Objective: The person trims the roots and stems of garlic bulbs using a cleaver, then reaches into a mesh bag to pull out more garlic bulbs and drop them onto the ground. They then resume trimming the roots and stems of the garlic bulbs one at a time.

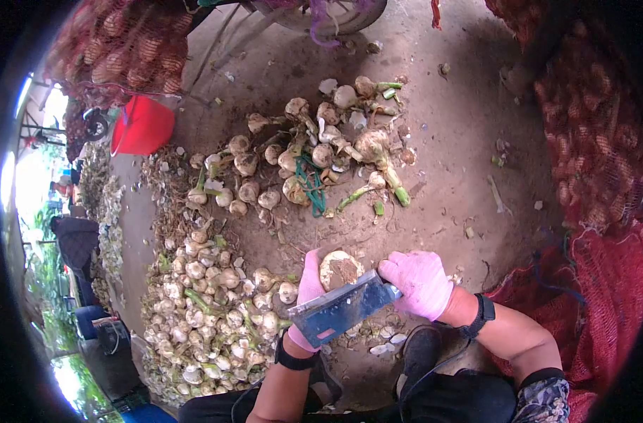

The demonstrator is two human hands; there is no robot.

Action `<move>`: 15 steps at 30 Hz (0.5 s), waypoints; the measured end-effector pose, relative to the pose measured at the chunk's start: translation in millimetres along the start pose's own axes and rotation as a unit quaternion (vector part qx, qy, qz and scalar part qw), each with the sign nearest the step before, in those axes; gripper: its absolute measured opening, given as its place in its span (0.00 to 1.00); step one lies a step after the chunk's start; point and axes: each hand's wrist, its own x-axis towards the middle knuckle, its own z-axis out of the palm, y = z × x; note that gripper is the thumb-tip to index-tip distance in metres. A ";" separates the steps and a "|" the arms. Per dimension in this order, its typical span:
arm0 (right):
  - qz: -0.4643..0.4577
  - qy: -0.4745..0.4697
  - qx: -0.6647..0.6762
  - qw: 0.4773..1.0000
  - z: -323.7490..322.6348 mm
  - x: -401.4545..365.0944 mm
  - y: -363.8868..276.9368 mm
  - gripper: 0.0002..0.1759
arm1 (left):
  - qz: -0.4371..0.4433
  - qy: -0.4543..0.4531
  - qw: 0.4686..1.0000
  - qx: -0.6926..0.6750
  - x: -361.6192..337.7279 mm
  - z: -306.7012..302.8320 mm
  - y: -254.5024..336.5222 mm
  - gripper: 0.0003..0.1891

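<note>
A garlic bulb (340, 270) sits in my left hand (309, 285), which wears a pink glove and is partly hidden behind a wide blade. My right hand (421, 283), also gloved in pink, is closed around the handle of this knife (346, 308). The knife's broad, dark blade lies across the front of my left hand, close below the bulb. Beyond my hands, loose garlic bulbs with cut stems (247, 164) and a green cord (313, 187) lie on the ground. A large heap of garlic bulbs (215, 317) is to the left.
A red bucket (145, 127) stands at the upper left. Red mesh sacks of garlic (593, 134) are at the right, another (134, 49) at the upper left. An emptier red mesh (610, 282) lies at the lower right. A wheel (349, 17) is at the top.
</note>
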 end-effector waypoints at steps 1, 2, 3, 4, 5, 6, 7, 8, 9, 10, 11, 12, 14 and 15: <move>-0.001 -0.001 0.000 1.000 6.0 0.5 4.9 0.16 | 0.027 0.001 0.998 0.056 -0.6 -0.4 -1.6 0.34; 0.025 0.002 -0.012 1.000 12.8 0.9 12.4 0.15 | 0.053 0.002 0.992 0.112 -1.8 -0.7 -2.4 0.35; 0.051 0.005 -0.025 0.998 17.1 0.7 20.4 0.13 | -0.015 -0.027 0.999 0.016 -8.5 1.3 -0.7 0.37; 0.218 0.006 -0.003 0.976 11.2 5.3 36.7 0.11 | -0.082 -0.055 0.992 -0.082 -19.1 4.5 3.1 0.40; 0.268 0.012 -0.023 0.963 8.7 -5.7 61.6 0.11 | 0.042 -0.113 0.988 -0.101 -30.2 3.3 7.7 0.38; 0.306 0.019 -0.040 0.951 9.0 -5.6 79.9 0.11 | 0.084 -0.104 0.991 -0.015 -27.3 0.3 19.8 0.34; 0.266 0.063 -0.025 0.962 5.9 -2.0 68.3 0.12 | 0.029 -0.054 0.997 -0.042 -22.0 -2.5 6.9 0.33; 0.237 0.105 -0.013 0.966 3.3 -9.7 53.3 0.13 | -0.028 -0.016 0.997 -0.076 -16.1 -0.8 -9.8 0.32; 0.241 0.108 -0.004 0.964 8.4 -9.8 50.0 0.14 | -0.064 -0.008 0.994 -0.086 -9.0 -6.0 -19.4 0.30; 0.244 0.107 0.005 0.964 12.0 -10.6 50.2 0.14 | -0.056 0.014 0.998 -0.040 -4.9 -14.7 -27.5 0.28; 0.285 0.060 0.012 0.957 13.8 -8.7 53.4 0.14 | -0.084 0.078 0.987 -0.112 -5.9 -26.6 -42.8 0.26; 0.320 0.013 0.012 0.947 13.7 -7.1 57.9 0.14 | -0.105 0.145 0.966 -0.188 -4.3 -40.0 -61.3 0.25; 0.316 0.034 0.027 0.948 16.9 -12.1 62.0 0.13 | 0.082 0.185 0.978 0.054 -9.3 -101.9 -107.9 0.21; 0.320 0.034 0.041 0.946 16.7 -13.7 62.5 0.13 | 0.057 0.258 0.942 -0.208 -15.6 -129.0 -106.2 0.20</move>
